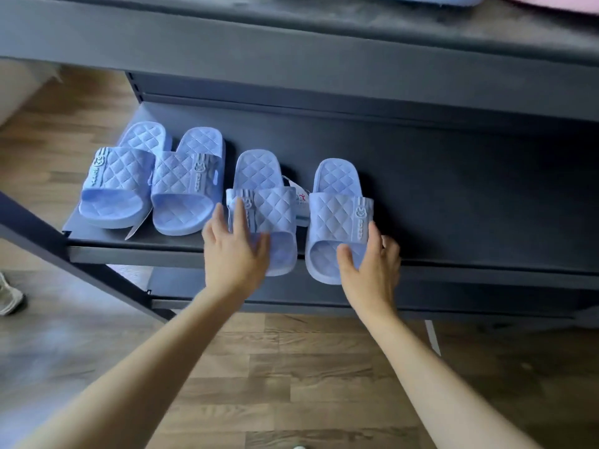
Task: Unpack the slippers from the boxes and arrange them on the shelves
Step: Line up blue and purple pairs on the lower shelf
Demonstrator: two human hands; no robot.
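Observation:
Two pairs of light blue quilted slippers stand on a dark grey shelf (pixel 453 202), toes toward me. The left pair (pixel 149 179) sits untouched by the shelf's left end. My left hand (pixel 233 251) lies with straight fingers on the toe and strap of the third slipper (pixel 269 202), which overhangs the front edge. My right hand (pixel 372 267) touches the toe end of the fourth slipper (pixel 340 209), thumb at its opening and fingers along its right side. A white tag (pixel 301 202) shows between these two slippers.
An upper shelf (pixel 291 50) juts out above, with blue and pink items at its far edge. Below is a wood-look floor (pixel 291 384). A light shoe (pixel 9 296) lies at the far left. The shelf's right part is bare.

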